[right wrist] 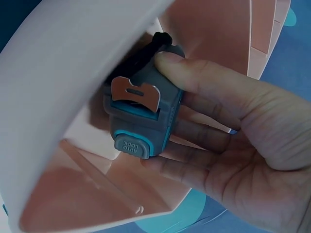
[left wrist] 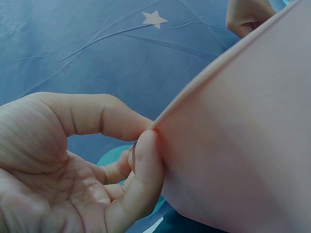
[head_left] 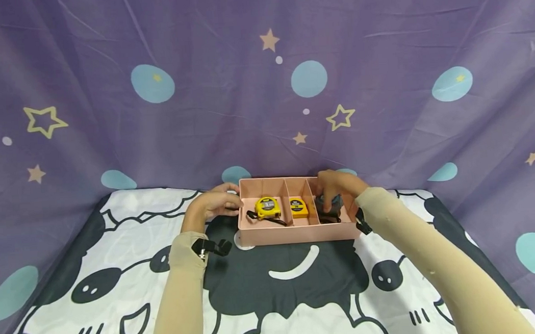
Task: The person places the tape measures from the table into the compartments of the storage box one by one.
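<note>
A pink divided box point(head_left: 299, 234) stands at the back of the cloth. My left hand point(head_left: 212, 203) pinches its left end between thumb and fingers, as the left wrist view shows close up at the box rim point(left wrist: 194, 85). In the right compartment, my right hand point(head_left: 339, 184) grips a grey and blue tape measure point(right wrist: 146, 92) with a black strap and an orange end hook. A yellow tape measure point(head_left: 267, 207) with a black strap lies in the left compartment. The middle compartment holds a smaller yellow tape measure point(head_left: 299, 208).
White cloth with black cartoon drawings point(head_left: 116, 258) covers the surface under the box. Right behind the box hangs a purple curtain point(head_left: 228, 128) with stars and dots. Two upright dividers point(head_left: 307, 200) split the box.
</note>
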Available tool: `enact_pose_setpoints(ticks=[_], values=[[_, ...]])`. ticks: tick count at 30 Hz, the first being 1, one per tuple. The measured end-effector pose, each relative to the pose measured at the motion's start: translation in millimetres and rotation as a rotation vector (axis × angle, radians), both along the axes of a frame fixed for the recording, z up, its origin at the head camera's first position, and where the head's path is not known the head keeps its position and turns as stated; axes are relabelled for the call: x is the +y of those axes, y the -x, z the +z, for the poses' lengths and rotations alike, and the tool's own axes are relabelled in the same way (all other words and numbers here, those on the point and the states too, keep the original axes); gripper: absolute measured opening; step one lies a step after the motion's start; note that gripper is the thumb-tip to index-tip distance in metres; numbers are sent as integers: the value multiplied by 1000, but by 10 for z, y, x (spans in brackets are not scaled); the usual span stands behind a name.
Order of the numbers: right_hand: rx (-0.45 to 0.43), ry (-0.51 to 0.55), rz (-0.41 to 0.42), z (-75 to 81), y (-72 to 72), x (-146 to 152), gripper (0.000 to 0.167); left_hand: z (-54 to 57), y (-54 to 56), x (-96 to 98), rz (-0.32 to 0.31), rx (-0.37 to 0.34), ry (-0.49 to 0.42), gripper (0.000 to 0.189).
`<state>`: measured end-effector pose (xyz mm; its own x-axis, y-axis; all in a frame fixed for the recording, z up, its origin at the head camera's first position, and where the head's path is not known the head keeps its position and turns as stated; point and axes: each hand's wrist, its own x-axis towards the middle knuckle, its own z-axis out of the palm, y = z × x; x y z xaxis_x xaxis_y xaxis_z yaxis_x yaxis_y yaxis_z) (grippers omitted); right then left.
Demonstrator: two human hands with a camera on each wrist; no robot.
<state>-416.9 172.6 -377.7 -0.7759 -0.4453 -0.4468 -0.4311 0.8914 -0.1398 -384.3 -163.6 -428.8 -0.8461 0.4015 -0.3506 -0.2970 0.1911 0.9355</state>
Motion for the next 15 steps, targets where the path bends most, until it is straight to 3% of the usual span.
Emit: enact_pose_setpoints(ticks=[15], values=[[-32,-8,-60,3,-32,27,57,-40,2,-3,6,11,-8,60]])
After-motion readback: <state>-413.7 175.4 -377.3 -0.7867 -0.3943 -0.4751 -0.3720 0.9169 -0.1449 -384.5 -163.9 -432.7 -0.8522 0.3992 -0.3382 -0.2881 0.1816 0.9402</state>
